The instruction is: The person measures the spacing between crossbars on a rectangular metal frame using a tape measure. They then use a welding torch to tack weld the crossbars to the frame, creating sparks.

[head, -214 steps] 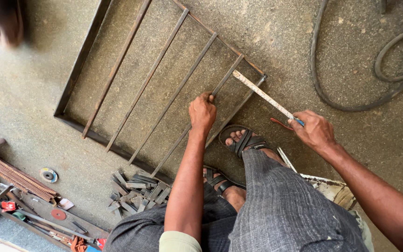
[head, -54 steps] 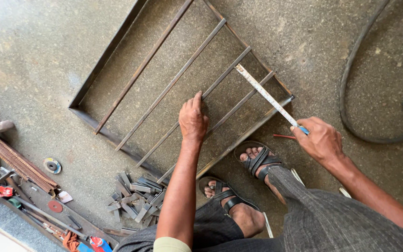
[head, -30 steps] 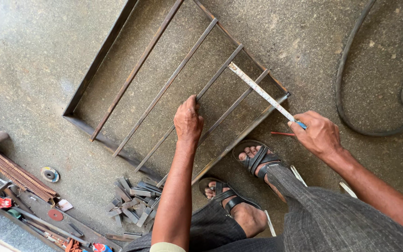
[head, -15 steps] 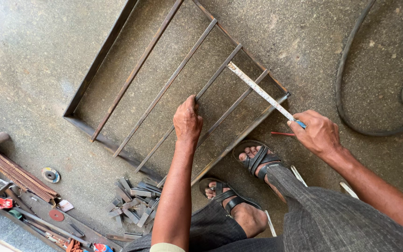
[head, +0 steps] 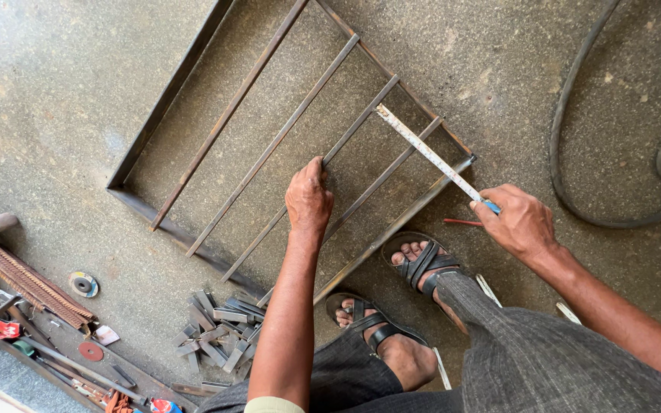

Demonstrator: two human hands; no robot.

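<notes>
A rusty metal frame (head: 164,105) with several parallel bars lies flat on the concrete floor. My left hand (head: 309,199) grips one of the bars (head: 361,118) near the frame's lower half. My right hand (head: 520,222) holds the case end of a tape measure. Its blade (head: 430,157) stretches up-left across two bars to a third one. My sandalled feet (head: 392,306) rest beside the frame's near edge.
A pile of short cut metal pieces (head: 216,333) lies at the lower left. Ribbed steel rods (head: 17,275), a grinding disc (head: 83,284) and small tools sit at the left edge. A dark hose (head: 575,176) curves across the floor at the right. A red pencil (head: 462,222) lies near my right hand.
My left hand has shifted slightly along the bars toward the frame's near edge. The tape stays stretched across the bars, and my right hand has barely moved.
</notes>
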